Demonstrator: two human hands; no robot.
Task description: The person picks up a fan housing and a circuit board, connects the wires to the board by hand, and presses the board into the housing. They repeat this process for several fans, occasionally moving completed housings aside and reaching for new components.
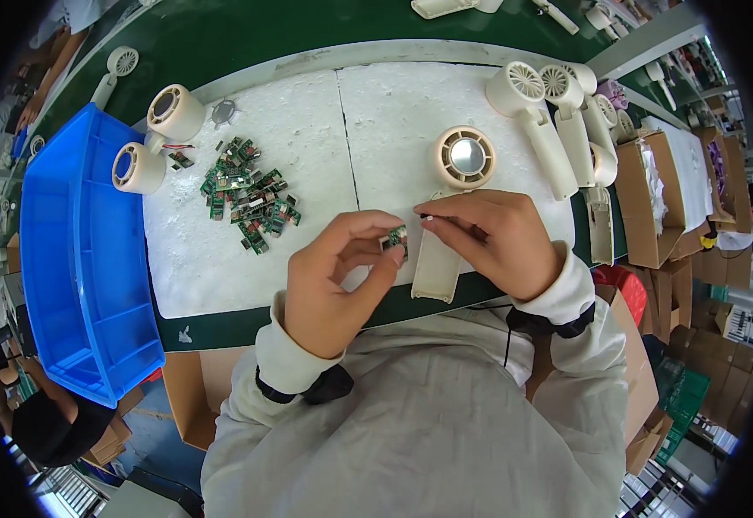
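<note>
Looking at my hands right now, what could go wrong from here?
The small circuit board in your left hand might slip, since it's merely pinched. The tiny dark part in your right hand could drop, perhaps onto the handle shell below. The heaped loose boards might scratch one another.

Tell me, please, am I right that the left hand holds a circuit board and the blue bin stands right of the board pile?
Not quite: the blue bin stands left, not right, of the board pile, as the head view shows; the left hand does hold a circuit board.
</note>
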